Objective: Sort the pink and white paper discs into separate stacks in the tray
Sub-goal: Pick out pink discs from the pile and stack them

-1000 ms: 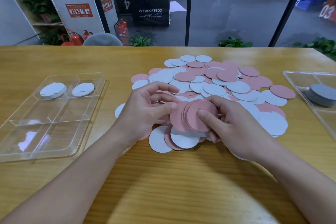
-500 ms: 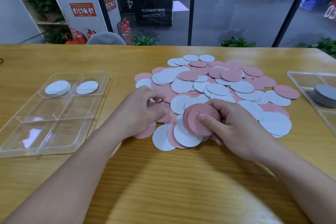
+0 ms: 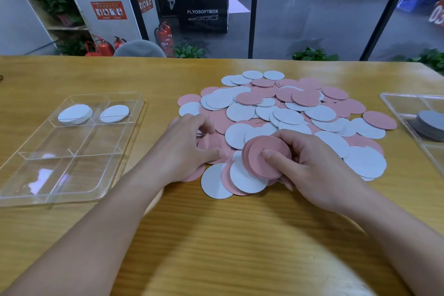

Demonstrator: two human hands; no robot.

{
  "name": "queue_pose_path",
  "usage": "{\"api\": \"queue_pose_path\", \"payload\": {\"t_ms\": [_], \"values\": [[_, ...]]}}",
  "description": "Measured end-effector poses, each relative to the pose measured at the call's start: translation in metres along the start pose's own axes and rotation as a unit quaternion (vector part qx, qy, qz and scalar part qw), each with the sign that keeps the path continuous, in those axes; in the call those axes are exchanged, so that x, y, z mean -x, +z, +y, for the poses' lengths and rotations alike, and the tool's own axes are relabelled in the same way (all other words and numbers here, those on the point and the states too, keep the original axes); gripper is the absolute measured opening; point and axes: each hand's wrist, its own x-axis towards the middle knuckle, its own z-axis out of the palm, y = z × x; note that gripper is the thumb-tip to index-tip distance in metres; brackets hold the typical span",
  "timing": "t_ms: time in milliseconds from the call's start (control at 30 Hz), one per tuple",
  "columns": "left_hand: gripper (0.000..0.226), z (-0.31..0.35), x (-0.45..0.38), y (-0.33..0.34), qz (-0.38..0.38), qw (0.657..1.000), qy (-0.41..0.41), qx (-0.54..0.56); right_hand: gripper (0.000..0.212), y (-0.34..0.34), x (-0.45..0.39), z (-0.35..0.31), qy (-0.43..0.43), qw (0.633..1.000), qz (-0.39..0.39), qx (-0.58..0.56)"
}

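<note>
Reaching further into the heap [image 3: 283, 113] since a second ago, the left hand [image 3: 185, 149] now pinches a pink disc [image 3: 212, 145] on the worktop [image 3: 216, 235]. The right hand [image 3: 310, 163] has its grip clamped round a pink stack [image 3: 266, 158], thumb on top. Two white stacks [image 3: 75, 114] sit in the tray [image 3: 72, 190] at left.

Views: only one, the head camera, so nothing is being shared between views.
Position: it is sitting above the near edge of the table [image 3: 216, 235], on the person's head.
Facing: it is looking forward and down across the table, toward the glass wall beyond its far edge.
Nearness: it is sitting close, with both forearms entering from the bottom corners.
Lens: it is bending the table's far edge, being wide-angle.
</note>
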Motion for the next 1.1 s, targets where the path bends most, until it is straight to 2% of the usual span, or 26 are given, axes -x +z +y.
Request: {"api": "queue_pose_path", "payload": {"t_ms": [167, 267, 333, 400, 467, 533, 633, 800, 900, 1000, 1100], "values": [[0.021, 0.001, -0.003, -0.001, 0.023, 0.984, -0.021, 0.174, 0.024, 0.000, -0.001, 0.000, -0.003, 1.000, 0.003, -0.007], [0.013, 0.002, -0.004, -0.007, 0.090, 0.978, -0.022, 0.188, 0.024, -0.001, -0.001, 0.000, -0.003, 1.000, 0.005, -0.019], [0.014, 0.002, -0.004, -0.010, 0.132, 0.969, -0.017, 0.210, 0.024, -0.002, -0.001, 0.001, -0.001, 1.000, 0.005, -0.031], [0.025, 0.006, -0.004, -0.012, 0.139, 0.952, -0.013, 0.274, 0.023, -0.002, -0.002, 0.003, 0.000, 0.999, 0.008, -0.041], [0.026, 0.011, -0.001, -0.012, 0.111, 0.942, -0.009, 0.318, 0.023, -0.002, -0.002, 0.005, -0.005, 0.998, 0.008, -0.061], [0.005, 0.016, 0.002, -0.009, 0.058, 0.942, 0.005, 0.332, 0.024, -0.003, -0.003, 0.008, -0.005, 0.996, 0.005, -0.090], [0.029, 0.019, 0.006, -0.003, 0.011, 0.944, 0.033, 0.328, 0.027, -0.004, -0.005, 0.009, 0.006, 0.992, 0.005, -0.125], [0.050, 0.017, 0.004, -0.006, 0.039, 0.940, 0.029, 0.338, 0.028, -0.004, -0.006, 0.006, 0.023, 0.990, 0.007, -0.142], [0.037, 0.016, 0.004, -0.005, 0.014, 0.939, 0.013, 0.343, 0.027, -0.003, -0.005, 0.005, 0.027, 0.988, 0.010, -0.154], [0.023, 0.025, 0.008, 0.003, -0.044, 0.908, -0.003, 0.418, 0.021, -0.001, -0.004, 0.001, 0.021, 0.990, 0.011, -0.140], [0.024, 0.032, 0.013, 0.011, -0.102, 0.899, 0.039, 0.425, 0.019, -0.002, -0.002, -0.004, 0.009, 0.993, -0.014, -0.117]]}}
